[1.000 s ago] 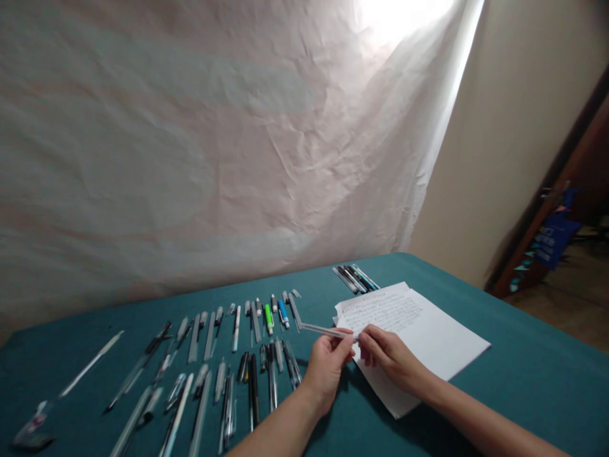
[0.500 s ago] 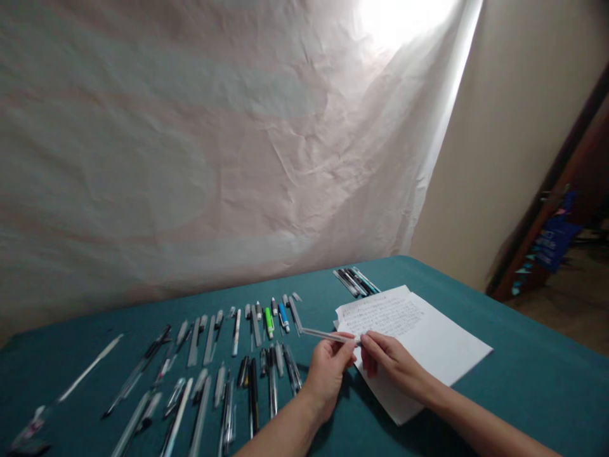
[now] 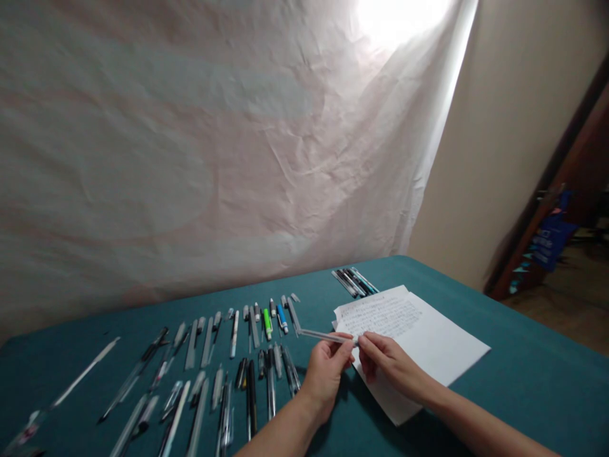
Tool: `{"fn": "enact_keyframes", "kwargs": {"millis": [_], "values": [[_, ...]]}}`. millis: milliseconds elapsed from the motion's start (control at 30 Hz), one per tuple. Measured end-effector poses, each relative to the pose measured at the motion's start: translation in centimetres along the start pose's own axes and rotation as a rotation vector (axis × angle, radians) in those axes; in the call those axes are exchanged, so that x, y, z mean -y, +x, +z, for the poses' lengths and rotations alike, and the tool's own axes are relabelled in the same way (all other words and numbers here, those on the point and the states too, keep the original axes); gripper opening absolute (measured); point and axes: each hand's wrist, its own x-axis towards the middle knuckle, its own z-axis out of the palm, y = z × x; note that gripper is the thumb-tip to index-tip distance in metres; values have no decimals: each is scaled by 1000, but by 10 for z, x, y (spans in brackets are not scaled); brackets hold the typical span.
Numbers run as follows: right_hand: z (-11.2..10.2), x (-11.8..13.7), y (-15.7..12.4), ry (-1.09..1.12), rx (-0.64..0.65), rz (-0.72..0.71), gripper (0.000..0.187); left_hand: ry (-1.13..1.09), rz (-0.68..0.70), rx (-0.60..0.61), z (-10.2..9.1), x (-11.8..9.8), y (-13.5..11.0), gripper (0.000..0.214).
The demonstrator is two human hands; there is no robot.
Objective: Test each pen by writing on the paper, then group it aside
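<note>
Pen, clear, spans both hands above the bench, at the left edge of the paper. The left hand pinches it between narrowed fingers; the right hand has its fingers closed about the right end, mostly hiding it. It looks light, stiff and smooth, so probably slippery, perhaps brittle; mid-length seems the safest hold.

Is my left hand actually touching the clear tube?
Touching. The head view shows the left hand with the clear tube pinched between thumb and forefinger, its far end sticking out past them.
</note>
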Motion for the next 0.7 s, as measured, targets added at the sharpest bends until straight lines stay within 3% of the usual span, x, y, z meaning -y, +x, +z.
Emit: {"fn": "enact_keyframes", "kwargs": {"millis": [167,467,567,700], "values": [[-3,5,-2,-35,-40,-41,33,-7,-11,-19,1,0,0,32],[-4,0,1,-48,-29,-22,39,69,10,16,2,-2,-3,31],[-11,-3,1,-207,-70,-97,37,41,-6,37,4,-3,-3,29],[-26,-1,0,-407,-126,-220,24,139,-29,157,10,-5,-6,29]]}}
